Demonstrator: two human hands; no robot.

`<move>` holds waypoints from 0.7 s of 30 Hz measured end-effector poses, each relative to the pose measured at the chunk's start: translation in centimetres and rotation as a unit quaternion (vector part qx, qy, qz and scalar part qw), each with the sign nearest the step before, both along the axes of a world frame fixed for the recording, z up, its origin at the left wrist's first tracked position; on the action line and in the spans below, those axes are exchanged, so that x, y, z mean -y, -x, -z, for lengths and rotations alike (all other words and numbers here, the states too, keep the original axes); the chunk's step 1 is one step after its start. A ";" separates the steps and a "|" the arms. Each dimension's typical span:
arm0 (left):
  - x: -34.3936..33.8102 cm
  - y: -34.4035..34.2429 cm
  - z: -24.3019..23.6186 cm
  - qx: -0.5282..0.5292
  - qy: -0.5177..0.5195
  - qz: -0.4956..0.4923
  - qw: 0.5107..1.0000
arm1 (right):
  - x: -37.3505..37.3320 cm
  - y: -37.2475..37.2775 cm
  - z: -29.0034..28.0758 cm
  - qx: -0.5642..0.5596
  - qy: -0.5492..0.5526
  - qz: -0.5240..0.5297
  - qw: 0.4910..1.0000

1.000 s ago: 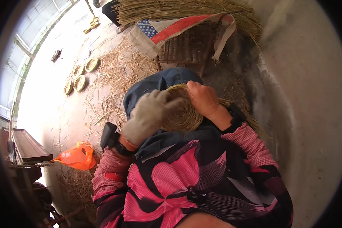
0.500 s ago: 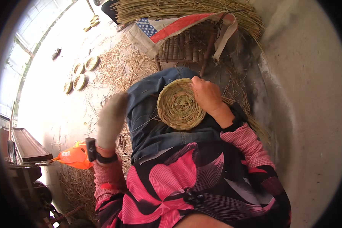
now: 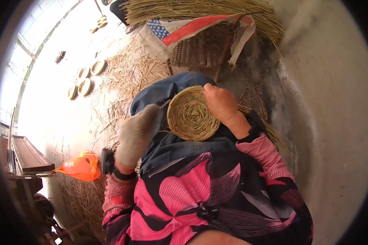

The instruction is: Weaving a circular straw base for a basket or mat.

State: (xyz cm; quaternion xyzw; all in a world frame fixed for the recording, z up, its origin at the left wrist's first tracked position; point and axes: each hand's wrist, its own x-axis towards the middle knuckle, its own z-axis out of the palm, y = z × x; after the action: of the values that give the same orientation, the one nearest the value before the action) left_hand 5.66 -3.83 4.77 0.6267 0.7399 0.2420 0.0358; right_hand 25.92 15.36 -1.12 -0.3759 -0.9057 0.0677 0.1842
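Observation:
On my lap, over blue denim, rests a small round woven straw basket [image 3: 193, 114], its coiled inside turned up toward me. My bare right hand [image 3: 221, 102] pinches its rim at the upper right, thumb and fingers closed on the edge. Left of the basket is my left hand [image 3: 139, 132] in a pale knit glove, slightly blurred, with the fingers curled closed. A thin, pale, pointed tool [image 3: 165, 104] sticks out from those fingers toward the basket's left rim; its exact kind is too small to make out.
Beyond my knees stands a low slatted bamboo seat [image 3: 196, 51], partly under a striped cloth sack [image 3: 188, 29] and a long straw bundle [image 3: 200, 12]. Several finished baskets [image 3: 84, 86] lie on the floor at left, near loose straw [image 3: 131, 69]. An orange bag [image 3: 82, 166] hangs at lower left.
My gloved left hand has moved right and inward, from beside my knee to near the basket's left rim. My right hand and the basket have barely shifted.

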 end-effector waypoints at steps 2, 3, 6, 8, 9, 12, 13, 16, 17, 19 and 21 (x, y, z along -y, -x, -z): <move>-2.1 -1.4 0.6 -0.049 0.005 0.059 0.997 | 0.1 0.2 -0.3 0.005 0.002 -0.016 1.000; -2.9 -2.0 0.9 -0.079 0.035 0.055 0.995 | 0.3 0.3 -0.4 0.003 0.006 -0.022 1.000; -4.6 -2.9 1.5 -0.142 0.053 0.064 0.986 | 0.7 0.4 -0.7 -0.001 0.004 -0.029 1.000; -5.1 -3.1 1.7 -0.148 0.070 0.061 0.985 | 0.9 0.4 -0.8 0.001 0.003 -0.030 1.000; -5.2 -3.2 1.7 -0.148 0.058 0.067 0.985 | 0.9 0.4 -0.8 0.002 0.005 -0.031 0.999; -5.6 -3.5 1.7 -0.150 0.067 0.063 0.984 | 0.8 0.3 -0.9 0.002 0.009 -0.034 0.999; -5.7 -3.5 1.7 -0.153 0.069 0.062 0.984 | 0.7 0.3 -0.9 0.001 0.010 -0.034 0.999; -5.9 -3.5 1.9 -0.156 0.069 0.071 0.983 | 0.7 0.4 -0.8 0.013 0.017 -0.028 0.999; -6.0 -3.5 1.9 -0.154 0.073 0.074 0.983 | 0.6 0.3 -0.7 0.012 0.018 -0.030 0.999; -6.0 -3.4 1.8 -0.154 0.068 0.078 0.983 | 0.6 0.3 -0.7 0.008 0.020 -0.033 0.999; -6.0 -3.5 1.6 -0.152 0.086 0.077 0.982 | 0.6 0.3 -0.7 0.015 0.021 -0.032 0.999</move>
State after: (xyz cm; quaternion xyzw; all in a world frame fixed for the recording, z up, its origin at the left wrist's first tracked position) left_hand 9.15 2.21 3.21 0.7056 0.7045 0.0760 -0.0052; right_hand 25.58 14.76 -0.43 -0.3514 -0.9184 0.0868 0.1600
